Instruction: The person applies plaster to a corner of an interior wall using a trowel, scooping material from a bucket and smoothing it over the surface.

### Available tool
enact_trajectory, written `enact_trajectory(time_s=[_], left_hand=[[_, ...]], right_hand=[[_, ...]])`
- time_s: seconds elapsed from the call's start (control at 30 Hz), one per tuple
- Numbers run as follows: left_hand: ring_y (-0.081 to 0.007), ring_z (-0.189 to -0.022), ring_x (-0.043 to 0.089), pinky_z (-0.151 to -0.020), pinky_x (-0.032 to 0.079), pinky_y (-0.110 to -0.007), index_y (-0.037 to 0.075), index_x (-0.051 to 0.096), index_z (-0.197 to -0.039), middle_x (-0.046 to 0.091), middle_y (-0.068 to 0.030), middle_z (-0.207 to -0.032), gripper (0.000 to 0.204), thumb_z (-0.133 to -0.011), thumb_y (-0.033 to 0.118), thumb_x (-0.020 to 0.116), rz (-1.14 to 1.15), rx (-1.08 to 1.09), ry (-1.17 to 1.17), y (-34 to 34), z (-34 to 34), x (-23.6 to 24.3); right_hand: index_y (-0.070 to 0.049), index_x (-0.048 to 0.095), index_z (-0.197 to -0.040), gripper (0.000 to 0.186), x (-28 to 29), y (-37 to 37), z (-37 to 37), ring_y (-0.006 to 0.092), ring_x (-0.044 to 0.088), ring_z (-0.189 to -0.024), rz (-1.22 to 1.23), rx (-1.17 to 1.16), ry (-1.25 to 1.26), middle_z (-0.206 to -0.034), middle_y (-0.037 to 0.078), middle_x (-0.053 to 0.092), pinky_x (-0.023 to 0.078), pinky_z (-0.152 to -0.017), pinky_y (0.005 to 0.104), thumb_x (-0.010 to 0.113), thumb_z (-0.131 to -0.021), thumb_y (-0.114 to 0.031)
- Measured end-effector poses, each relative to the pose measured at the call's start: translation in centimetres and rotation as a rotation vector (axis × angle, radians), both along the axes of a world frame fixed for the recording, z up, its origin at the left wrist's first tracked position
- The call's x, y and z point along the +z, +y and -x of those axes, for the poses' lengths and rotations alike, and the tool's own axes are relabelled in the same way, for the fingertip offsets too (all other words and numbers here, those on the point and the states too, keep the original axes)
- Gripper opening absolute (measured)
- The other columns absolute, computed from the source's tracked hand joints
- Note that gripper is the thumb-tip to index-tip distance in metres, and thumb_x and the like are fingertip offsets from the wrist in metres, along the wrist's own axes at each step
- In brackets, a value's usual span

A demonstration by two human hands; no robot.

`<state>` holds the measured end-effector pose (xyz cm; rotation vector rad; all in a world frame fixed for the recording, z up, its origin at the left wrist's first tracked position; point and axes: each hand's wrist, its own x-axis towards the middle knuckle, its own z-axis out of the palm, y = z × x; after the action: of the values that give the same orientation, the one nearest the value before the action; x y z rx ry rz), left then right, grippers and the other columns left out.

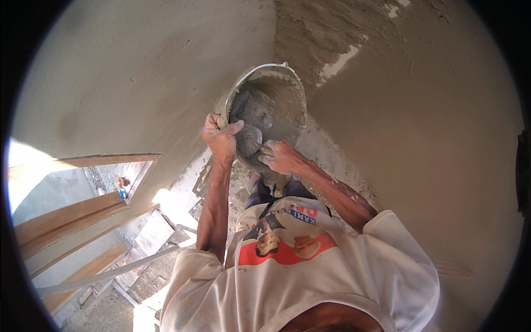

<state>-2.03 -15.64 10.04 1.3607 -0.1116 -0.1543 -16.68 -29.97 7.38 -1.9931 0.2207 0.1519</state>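
Note:
A bucket [303, 97] of wet grey mortar [251, 108] is tilted in front of me, its mouth turned toward me. A pale handle arcs over its far rim. My left hand [221, 137] is closed on the bucket's left rim, thumb over the edge. Low in the bucket's mouth, my right hand [282, 156] is closed at a mortar-coated trowel [249, 139]; its handle is hidden in my fingers. The trowel's rounded grey blade lies between my two hands, against the mortar. Dried mortar whitens the fingers of both hands.
Two plastered walls meet in a corner beyond the bucket; the right wall [420, 127] has a rough, lumpy upper patch. To the left is a wood-framed opening [83, 216]. A long pale bar [110, 271] slants across the lower left, over rubble and boards on the floor.

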Motion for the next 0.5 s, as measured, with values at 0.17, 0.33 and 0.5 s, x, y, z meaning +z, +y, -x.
enact_trajectory(time_s=[0.17, 0.33, 0.5], left_hand=[[-0.0050, -0.072, 0.040, -0.067, 0.038, -0.023, 0.013, 0.048, -0.080, 0.047, 0.0082, -0.078, 0.037, -0.086, 0.004, 0.084, -0.014, 0.318, 0.086, 2.5, -1.1, -1.1], [-0.0280, -0.095, 0.070, -0.088, 0.059, -0.042, -0.009, 0.062, -0.122, 0.070, -0.0181, -0.113, 0.040, -0.083, -0.005, 0.070, 0.168, 0.315, 0.360, 10.2, -1.2, -3.6], [-0.0320, -0.091, 0.068, -0.082, 0.057, -0.046, -0.012, 0.063, -0.119, 0.069, -0.0191, -0.112, 0.051, -0.069, -0.008, 0.066, -0.153, 0.621, 0.521, 16.7, -0.3, -11.6]], right_hand=[[0.007, 0.063, -0.122, 0.044, 1.2, -0.7, -0.9, 0.0493, 0.067, -0.109, 0.052, 0.077, 0.077, -0.112, 0.031, 0.071, 0.055, -0.093, 0.0489, 0.069, -0.096, -0.029], [0.003, 0.062, -0.118, 0.038, 15.2, -4.8, -7.1, 0.0490, 0.066, -0.100, 0.551, 0.191, -0.120, -0.100, 0.026, 0.070, 0.054, -0.085, 0.0518, 0.067, -0.099, -0.030], [0.006, 0.062, -0.115, 0.036, 33.3, -5.1, -11.4, 0.0361, 0.069, -0.072, 0.397, 0.319, -0.301, -0.079, 0.023, 0.066, 0.053, -0.066, 0.0463, 0.065, -0.102, -0.027]])
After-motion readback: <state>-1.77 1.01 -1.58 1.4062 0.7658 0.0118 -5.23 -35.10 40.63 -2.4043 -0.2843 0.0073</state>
